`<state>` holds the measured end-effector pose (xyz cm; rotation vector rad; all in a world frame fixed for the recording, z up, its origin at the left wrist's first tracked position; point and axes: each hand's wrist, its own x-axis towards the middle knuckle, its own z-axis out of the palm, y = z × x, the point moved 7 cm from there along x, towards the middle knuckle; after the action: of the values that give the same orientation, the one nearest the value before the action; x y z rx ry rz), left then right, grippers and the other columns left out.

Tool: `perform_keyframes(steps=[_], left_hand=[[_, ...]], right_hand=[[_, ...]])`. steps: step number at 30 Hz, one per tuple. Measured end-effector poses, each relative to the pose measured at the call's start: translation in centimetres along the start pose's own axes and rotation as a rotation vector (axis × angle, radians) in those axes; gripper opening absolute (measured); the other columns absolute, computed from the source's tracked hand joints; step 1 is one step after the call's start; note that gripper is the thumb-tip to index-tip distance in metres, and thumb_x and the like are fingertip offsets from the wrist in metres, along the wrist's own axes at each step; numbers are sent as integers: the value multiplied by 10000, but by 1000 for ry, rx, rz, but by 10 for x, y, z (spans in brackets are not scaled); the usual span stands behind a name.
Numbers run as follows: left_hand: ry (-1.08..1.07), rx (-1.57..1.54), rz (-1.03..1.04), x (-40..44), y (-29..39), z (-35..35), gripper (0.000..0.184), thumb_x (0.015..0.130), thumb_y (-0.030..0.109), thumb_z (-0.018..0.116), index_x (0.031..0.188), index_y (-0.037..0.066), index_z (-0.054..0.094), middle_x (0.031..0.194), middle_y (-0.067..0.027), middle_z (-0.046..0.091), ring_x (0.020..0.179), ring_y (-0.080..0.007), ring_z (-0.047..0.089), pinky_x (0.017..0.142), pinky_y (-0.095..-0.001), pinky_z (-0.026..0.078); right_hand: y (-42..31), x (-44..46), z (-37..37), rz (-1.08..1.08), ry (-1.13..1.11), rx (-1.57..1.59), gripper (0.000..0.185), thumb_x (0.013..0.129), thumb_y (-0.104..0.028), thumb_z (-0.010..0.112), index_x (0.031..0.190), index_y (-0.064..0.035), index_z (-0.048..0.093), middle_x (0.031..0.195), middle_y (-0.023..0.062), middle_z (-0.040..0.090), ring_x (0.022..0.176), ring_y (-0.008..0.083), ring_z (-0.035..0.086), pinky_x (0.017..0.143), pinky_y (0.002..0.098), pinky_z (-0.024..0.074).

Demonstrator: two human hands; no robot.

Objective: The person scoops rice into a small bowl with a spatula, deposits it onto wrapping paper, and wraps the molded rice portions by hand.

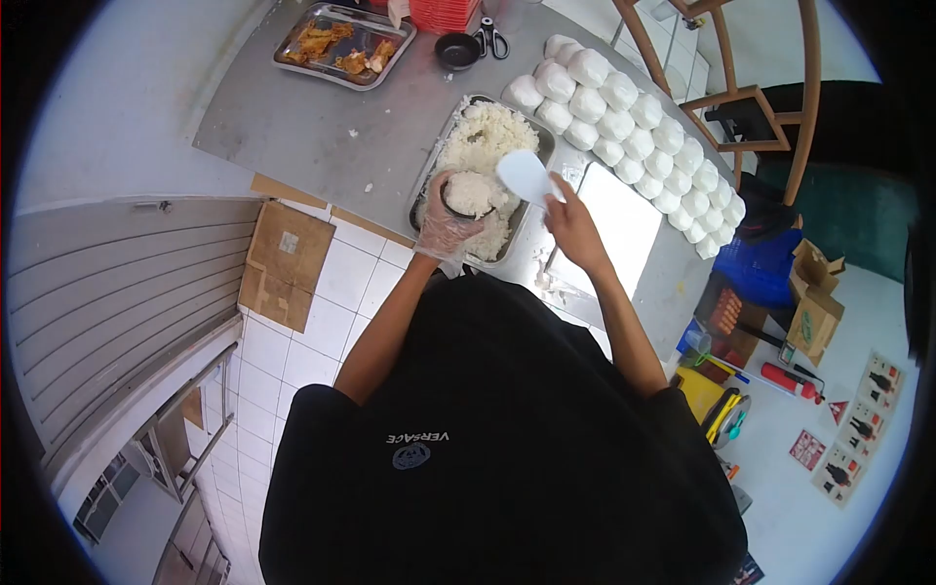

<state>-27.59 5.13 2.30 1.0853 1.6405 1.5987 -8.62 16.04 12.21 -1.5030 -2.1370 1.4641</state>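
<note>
A metal tray (552, 148) of white rice (485, 130) lies in front of me on the table. My left hand (448, 229), in a clear plastic glove, is closed around a small black bowl (450, 206) heaped with rice, held over the near part of the tray. My right hand (575, 229) grips a white rice paddle (525, 175) by its handle. The paddle's flat blade is just right of the bowl, over the tray's right edge. Whether the blade touches the rice I cannot tell.
Several white wrapped bundles (634, 127) stand in rows at the right. A white board (614, 229) lies beside my right hand. Farther off are a metal tray of fried food (380, 73), an empty black bowl (458, 51) and scissors (492, 39).
</note>
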Motion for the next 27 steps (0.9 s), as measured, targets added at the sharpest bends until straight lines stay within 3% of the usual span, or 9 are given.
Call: perform_keyframes(steps=[4, 7, 10, 13, 15, 17, 19, 23, 27], left_hand=[[-95, 107, 94, 10, 22, 1, 1021, 561, 206, 900, 1389, 89, 315, 1295, -138, 456, 1203, -273, 480, 1050, -376, 393], [-223, -29, -26, 9, 32, 9, 983, 549, 265, 919, 1355, 85, 384, 1322, -138, 478, 1234, -286, 480, 1056, -389, 391], [-256, 51, 28, 13, 39, 9, 980, 536, 224, 898, 1362, 85, 390, 1306, -138, 488, 1232, -289, 486, 1058, -383, 389], [-325, 156, 12, 11, 28, 8, 992, 530, 190, 874, 1377, 83, 370, 1305, -150, 477, 1232, -306, 486, 1067, -387, 380], [-352, 141, -20, 1, 13, 11, 1001, 532, 186, 874, 1383, 77, 356, 1311, -173, 469, 1238, -327, 480, 1070, -396, 380], [-370, 113, -30, 2, 15, 16, 1042, 519, 187, 880, 1398, 60, 334, 1319, -188, 462, 1252, -346, 466, 1081, -398, 371], [-308, 162, -3, 7, 29, 12, 1106, 510, 178, 877, 1438, 43, 291, 1365, -197, 437, 1288, -357, 435, 1101, -400, 351], [-323, 261, 10, 19, 23, 4, 1187, 503, 162, 863, 1491, 41, 215, 1443, -214, 381, 1334, -359, 391, 1123, -403, 328], [-265, 174, 13, 4, 18, 7, 1094, 517, 161, 848, 1448, 47, 284, 1316, -198, 477, 1241, -363, 478, 1067, -405, 391]], right_hand=[[11, -24, 44, -75, -78, 219, 372, 1038, -290, 446, 1355, -109, 522, 627, -7, 447, 573, 91, 416, 543, 266, 380], [-15, -46, 47, -66, -46, -95, 356, 1008, -311, 500, 1293, -108, 564, 975, 278, 660, 905, 407, 664, 743, 431, 500], [-22, -35, 56, -79, -81, -174, 327, 992, -298, 527, 1250, -109, 595, 937, 279, 655, 881, 440, 648, 760, 462, 508], [-26, -16, 54, -59, -197, -290, 306, 975, -298, 554, 1196, -98, 628, 976, 279, 653, 893, 431, 644, 768, 465, 506], [3, 13, 47, -354, -219, -138, 317, 998, -298, 532, 1182, -67, 648, 907, 151, 710, 787, 269, 679, 699, 386, 507], [3, 24, 15, 29, -440, -59, 339, 1004, -314, 516, 1212, -72, 630, 912, 128, 715, 754, 251, 671, 727, 377, 520], [-10, 13, 21, 21, -217, 111, 363, 996, -318, 508, 1202, -43, 624, 1067, 227, 670, 895, 398, 665, 804, 413, 523], [-28, -11, 55, -155, -130, -258, 317, 984, -275, 523, 1210, -77, 625, 1066, 229, 653, 902, 455, 629, 818, 487, 508], [0, 24, 40, -174, -331, -130, 338, 1003, -281, 518, 1206, -33, 623, 1088, 187, 683, 1043, 279, 649, 903, 354, 489]])
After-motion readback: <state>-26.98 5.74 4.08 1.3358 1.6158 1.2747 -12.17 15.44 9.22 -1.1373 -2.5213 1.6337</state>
